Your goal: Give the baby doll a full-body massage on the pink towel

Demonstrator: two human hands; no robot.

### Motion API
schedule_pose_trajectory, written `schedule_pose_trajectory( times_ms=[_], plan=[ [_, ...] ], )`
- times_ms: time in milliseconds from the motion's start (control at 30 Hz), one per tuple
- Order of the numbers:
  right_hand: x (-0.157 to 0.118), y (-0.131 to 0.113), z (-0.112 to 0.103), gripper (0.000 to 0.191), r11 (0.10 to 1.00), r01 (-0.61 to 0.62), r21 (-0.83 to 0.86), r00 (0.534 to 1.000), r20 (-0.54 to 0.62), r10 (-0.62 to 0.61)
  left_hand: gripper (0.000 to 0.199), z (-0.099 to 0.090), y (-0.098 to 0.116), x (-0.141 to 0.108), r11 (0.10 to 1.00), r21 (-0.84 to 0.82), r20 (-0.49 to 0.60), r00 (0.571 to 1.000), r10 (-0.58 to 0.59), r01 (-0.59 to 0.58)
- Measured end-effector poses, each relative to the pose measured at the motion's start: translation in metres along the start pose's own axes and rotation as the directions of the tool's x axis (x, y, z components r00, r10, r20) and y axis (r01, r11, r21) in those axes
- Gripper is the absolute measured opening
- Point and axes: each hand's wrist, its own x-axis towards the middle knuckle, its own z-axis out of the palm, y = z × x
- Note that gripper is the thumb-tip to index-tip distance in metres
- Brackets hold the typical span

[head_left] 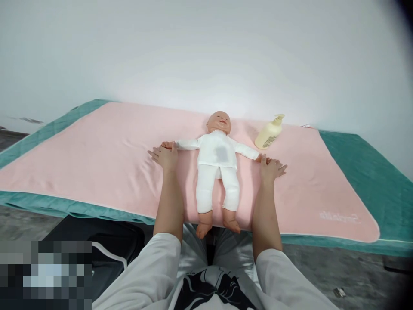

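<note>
A baby doll in white clothes lies on its back on a pink mat, arms stretched out sideways, feet over the mat's near edge. My left hand grips the doll's hand on the left side, thumb on top and some fingers spread. On the other side my right hand has hold of the doll's other hand, which is partly hidden by my thumb and fingers. Just beyond my right hand, a pale yellow pump bottle stands on the mat.
Under the mat is a green cover on the bed. A white wall rises behind it. Below the bed at the left sits a black case-like object. The lower left corner is pixelated.
</note>
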Motion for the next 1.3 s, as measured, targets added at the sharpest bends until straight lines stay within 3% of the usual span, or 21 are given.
schedule_pose_trajectory(
  times_ms=[100,167,300,467,600,800,933,1000,1167,1233,1300],
  plan=[
    [-0.001,0.001,0.000,0.069,1.000,0.004,0.012,1.000,0.015,-0.004,0.078,-0.002,-0.005,0.001,0.996,0.081,0.059,0.997,-0.041,0.036],
    [-0.001,0.002,0.001,0.064,0.998,0.027,0.063,1.000,-0.005,-0.027,0.078,0.000,-0.009,0.002,0.999,0.045,0.045,0.999,-0.014,0.012],
    [-0.001,0.004,0.005,0.051,0.972,0.085,0.221,0.993,-0.093,-0.065,0.075,0.006,-0.017,0.007,0.985,-0.169,-0.073,0.997,0.027,-0.039],
    [-0.003,0.001,0.006,0.051,0.863,0.081,0.499,0.997,-0.043,-0.069,0.052,0.003,-0.013,0.008,0.957,-0.257,-0.246,0.967,0.066,-0.131],
    [-0.009,-0.007,0.006,0.058,0.727,0.219,0.651,0.976,-0.145,-0.164,0.043,-0.007,-0.003,-0.003,0.871,-0.336,-0.383,0.897,0.222,-0.359],
    [-0.022,-0.021,0.016,0.047,0.511,0.516,0.687,0.850,-0.341,-0.400,0.041,-0.011,0.015,-0.027,0.697,-0.398,-0.458,0.787,0.413,-0.597],
    [-0.034,-0.025,0.022,0.032,0.457,0.632,0.627,0.757,-0.371,-0.538,0.032,-0.007,0.027,-0.039,0.542,-0.344,-0.447,0.641,0.623,-0.767],
    [-0.040,-0.026,0.024,0.028,0.427,0.692,0.582,0.692,-0.368,-0.621,0.026,-0.005,0.031,-0.045,0.482,-0.317,-0.427,0.576,0.697,-0.817],
    [-0.053,-0.030,0.025,0.028,0.313,0.839,0.446,0.462,-0.279,-0.842,0.023,0.002,0.039,-0.056,0.345,-0.259,-0.320,0.417,0.851,-0.902],
    [-0.056,-0.032,0.025,0.030,0.292,0.857,0.424,0.411,-0.221,-0.884,0.021,0.003,0.041,-0.058,0.310,-0.249,-0.237,0.368,0.899,-0.918],
    [-0.059,-0.034,0.024,0.033,0.282,0.854,0.436,0.390,-0.179,-0.903,0.020,0.004,0.042,-0.060,0.288,-0.252,-0.164,0.335,0.928,-0.924]
  ],
)
